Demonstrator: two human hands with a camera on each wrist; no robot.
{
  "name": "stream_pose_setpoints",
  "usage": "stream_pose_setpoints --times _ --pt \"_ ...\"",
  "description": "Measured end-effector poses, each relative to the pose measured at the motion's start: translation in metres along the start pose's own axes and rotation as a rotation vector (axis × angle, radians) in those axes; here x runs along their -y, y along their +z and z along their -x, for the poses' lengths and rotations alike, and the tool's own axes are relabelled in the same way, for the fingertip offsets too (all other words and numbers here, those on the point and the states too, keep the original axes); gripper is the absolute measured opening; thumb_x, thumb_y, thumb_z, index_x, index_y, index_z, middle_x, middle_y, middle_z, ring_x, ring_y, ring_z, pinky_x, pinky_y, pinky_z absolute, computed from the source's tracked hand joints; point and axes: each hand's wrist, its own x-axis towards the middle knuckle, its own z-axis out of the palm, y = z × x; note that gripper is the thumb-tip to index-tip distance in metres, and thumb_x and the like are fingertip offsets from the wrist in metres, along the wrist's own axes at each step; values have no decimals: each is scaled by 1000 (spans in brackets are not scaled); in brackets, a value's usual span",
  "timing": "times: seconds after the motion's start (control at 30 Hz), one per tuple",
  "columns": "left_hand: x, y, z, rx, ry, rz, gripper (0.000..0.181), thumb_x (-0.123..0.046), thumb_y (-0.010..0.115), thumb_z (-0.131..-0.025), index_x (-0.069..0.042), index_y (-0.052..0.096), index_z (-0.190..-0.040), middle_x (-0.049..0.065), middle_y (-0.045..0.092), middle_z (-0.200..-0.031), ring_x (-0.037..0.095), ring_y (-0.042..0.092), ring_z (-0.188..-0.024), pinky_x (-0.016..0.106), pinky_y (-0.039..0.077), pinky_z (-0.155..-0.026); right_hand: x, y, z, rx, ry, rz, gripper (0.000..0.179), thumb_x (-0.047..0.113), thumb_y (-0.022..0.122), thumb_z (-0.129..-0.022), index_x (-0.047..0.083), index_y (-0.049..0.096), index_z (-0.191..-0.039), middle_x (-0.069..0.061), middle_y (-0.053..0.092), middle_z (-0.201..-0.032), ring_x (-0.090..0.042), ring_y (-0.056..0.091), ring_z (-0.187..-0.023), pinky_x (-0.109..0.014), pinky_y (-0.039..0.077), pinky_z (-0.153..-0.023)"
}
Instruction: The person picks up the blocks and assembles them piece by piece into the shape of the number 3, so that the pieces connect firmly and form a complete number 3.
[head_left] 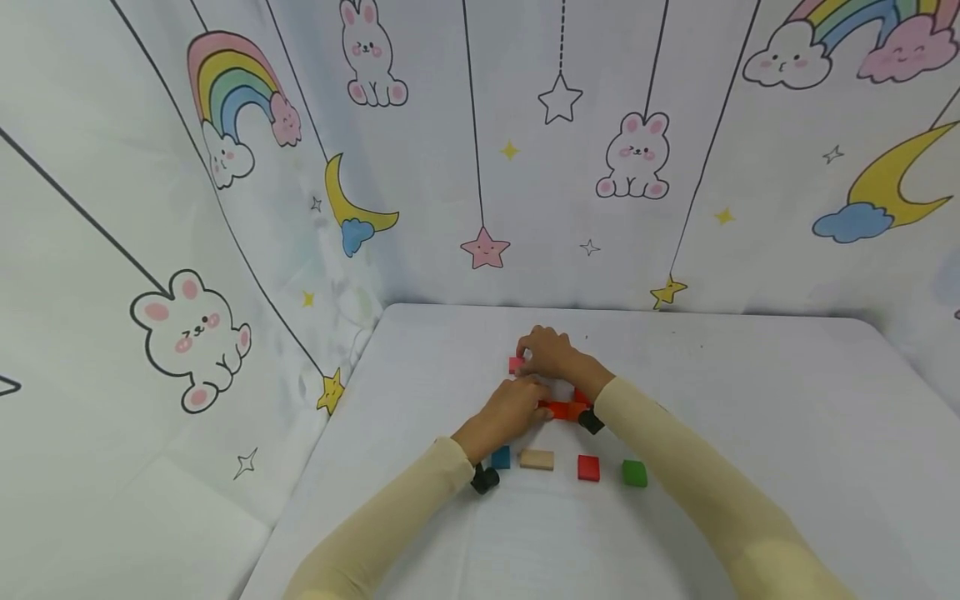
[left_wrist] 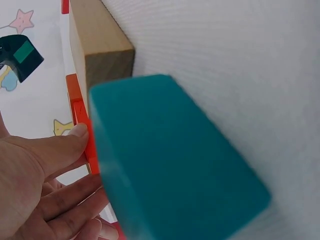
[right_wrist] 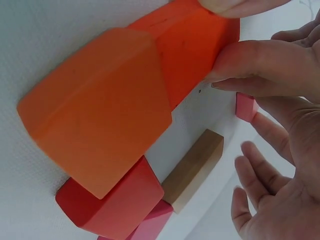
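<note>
My left hand pinches a red-orange block between thumb and fingers, low at the table; the left wrist view shows the thumb along its edge. An orange block stands end to end with it. Farther back, my right hand reaches over the left one, its thumb and index finger at a small pink block, gripping it. In the right wrist view that pink block shows beyond the left fingers, and the other right fingers are spread loosely.
Beside the orange block lie a red block, a darker pink block and a wooden block. Toward the front runs a row: a blue block, a wooden block, a red block and a green block.
</note>
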Motion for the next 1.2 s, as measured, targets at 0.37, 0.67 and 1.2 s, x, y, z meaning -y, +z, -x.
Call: stream_pose_setpoints --times 0.37,0.67,1.2 --pt "-1 2 -2 5 -3 -9 28 -31 77 -98 -18 79 -123 -5 77 -119 14 70 -111 33 58 -97 -1 -1 4 -1 2 -29 32 36 80 -95 14 77 -118 -16 63 -127 -34 57 -118 -63 45 -104" --pt "0 3 -2 3 -4 -14 27 -31 77 -99 -17 79 -121 -6 77 -118 14 72 -106 33 58 -95 -4 -3 11 -7 5 -18 33 35 80 -95 12 76 -119 -17 62 -128 -35 57 -118 -63 46 -104" --pt "-1 2 -1 7 -28 21 28 -31 79 -97 -17 79 -121 -4 79 -117 17 72 -102 34 59 -94 -13 -6 20 -2 12 -7 31 31 79 -96 13 76 -120 -17 63 -127 -33 58 -113 -63 49 -104"
